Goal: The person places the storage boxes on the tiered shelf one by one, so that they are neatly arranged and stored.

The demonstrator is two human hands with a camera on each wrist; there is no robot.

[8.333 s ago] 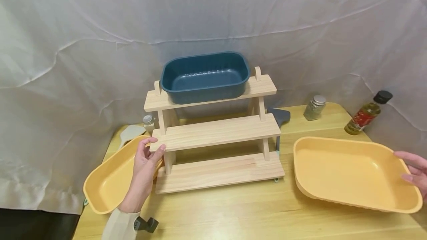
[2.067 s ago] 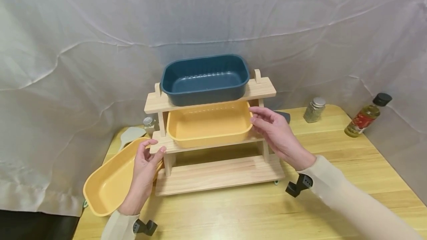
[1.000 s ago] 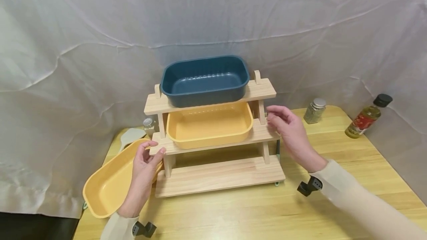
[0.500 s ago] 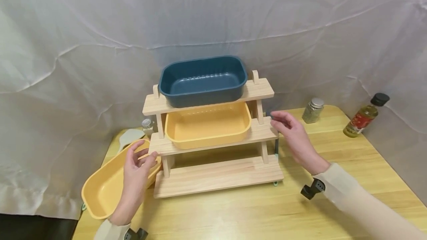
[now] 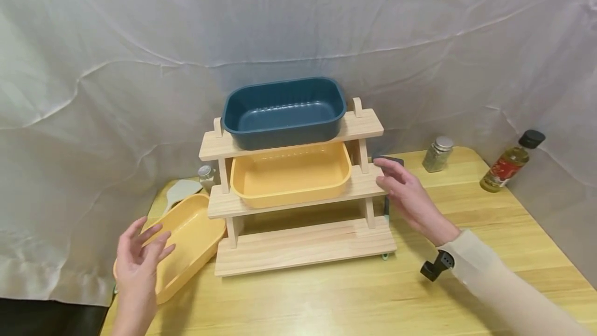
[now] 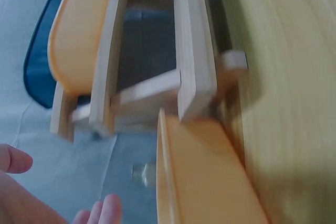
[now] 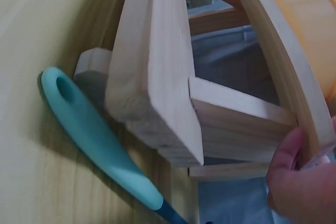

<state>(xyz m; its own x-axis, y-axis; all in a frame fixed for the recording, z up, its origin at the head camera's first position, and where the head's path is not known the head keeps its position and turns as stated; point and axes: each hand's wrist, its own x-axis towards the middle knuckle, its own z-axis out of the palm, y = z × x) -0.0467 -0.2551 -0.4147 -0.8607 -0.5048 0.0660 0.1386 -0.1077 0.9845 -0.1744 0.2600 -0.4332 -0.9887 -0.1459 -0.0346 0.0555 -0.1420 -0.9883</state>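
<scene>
A three-tier wooden display shelf [image 5: 305, 247] stands on the table. My right hand [image 5: 412, 202] grips the right end of its middle board, thumb against the edge in the right wrist view. On that board sits a yellow plastic bin [image 5: 291, 200]. A dark blue bin [image 5: 286, 136] of like shape rests on the top board. My left hand [image 5: 139, 261] hovers over a second yellow bin [image 5: 201, 262], left of the shelf, fingers spread and holding nothing. That bin sits askew on the table, its far-left end partly hidden behind my hand.
At the back right are a spice jar [image 5: 437, 154] and a red-labelled oil bottle [image 5: 507, 166]. Left behind the shelf stand another jar [image 5: 207, 176] and a pale utensil [image 5: 182, 191]. A utensil with a turquoise handle [image 7: 100, 135] lies by the shelf's right side.
Earlier, my right hand set the yellow bin on the middle board, released it and moved to the board's right end. My left hand has let go of the shelf and moved left over the other bin.
</scene>
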